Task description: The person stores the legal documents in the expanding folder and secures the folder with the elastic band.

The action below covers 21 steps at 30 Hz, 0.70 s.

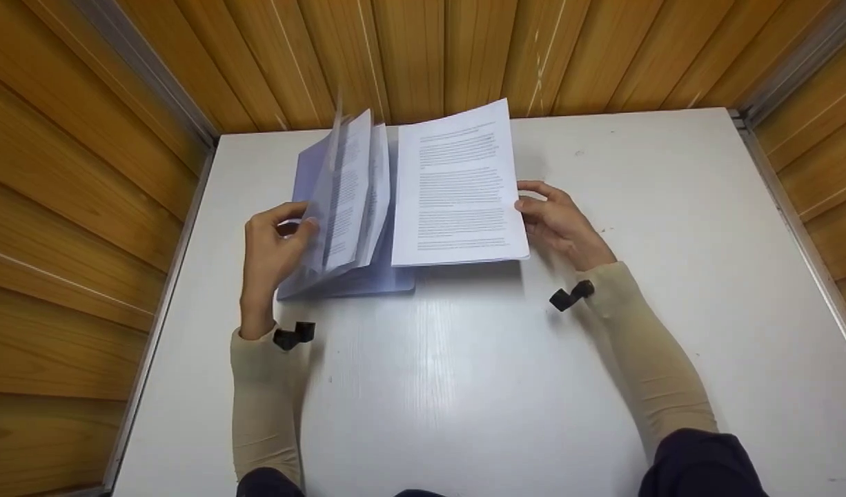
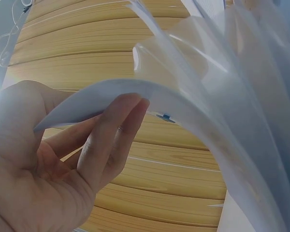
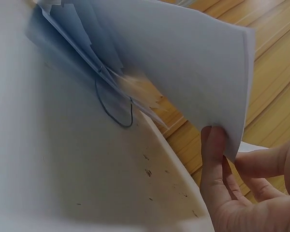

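A blue folder (image 1: 311, 171) lies spread on the white table, its clear sleeves (image 1: 357, 190) fanned upward on the left. My left hand (image 1: 274, 245) pinches the outer edge of these leaves; in the left wrist view one leaf (image 2: 118, 92) bends between thumb and fingers. On the right, a thin stack of printed sheets (image 1: 457, 186) is tilted up. My right hand (image 1: 561, 224) holds its right edge, with thumb and fingers (image 3: 213, 150) on either side of the paper. Where the sheets meet the folder's inside is hidden from the head view.
The white table (image 1: 423, 386) extends toward me and to the right. Wood-patterned panels (image 1: 437, 55) rise behind and along both sides. A dark elastic loop (image 3: 105, 108) hangs from the folder in the right wrist view. Small marks (image 3: 148, 172) dot the table near its edge.
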Tool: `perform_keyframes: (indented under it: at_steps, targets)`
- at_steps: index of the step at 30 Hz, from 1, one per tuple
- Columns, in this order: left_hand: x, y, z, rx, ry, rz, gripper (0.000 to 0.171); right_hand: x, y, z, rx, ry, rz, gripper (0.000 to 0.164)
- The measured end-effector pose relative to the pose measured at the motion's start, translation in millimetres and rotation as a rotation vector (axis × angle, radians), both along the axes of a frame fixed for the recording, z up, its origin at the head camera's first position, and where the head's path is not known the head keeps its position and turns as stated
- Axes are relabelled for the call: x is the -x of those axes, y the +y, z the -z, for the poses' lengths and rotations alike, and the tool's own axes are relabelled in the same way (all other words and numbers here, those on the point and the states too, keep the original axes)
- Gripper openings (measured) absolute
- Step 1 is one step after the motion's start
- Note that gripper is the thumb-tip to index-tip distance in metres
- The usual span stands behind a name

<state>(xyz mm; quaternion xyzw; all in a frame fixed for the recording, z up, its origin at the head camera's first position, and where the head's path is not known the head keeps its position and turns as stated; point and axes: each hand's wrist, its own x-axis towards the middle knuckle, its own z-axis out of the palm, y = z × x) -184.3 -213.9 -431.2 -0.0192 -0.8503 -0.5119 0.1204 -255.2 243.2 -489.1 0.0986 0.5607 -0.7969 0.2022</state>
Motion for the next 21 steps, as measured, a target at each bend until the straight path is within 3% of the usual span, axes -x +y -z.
perform_keyframes:
  at_steps: [21]
  targets:
    - [2.3,2.4,-0.6,-0.019,-0.002,0.006,0.029,5.1,-5.7,-4.3,0.025,-0.016,0.009,0.044]
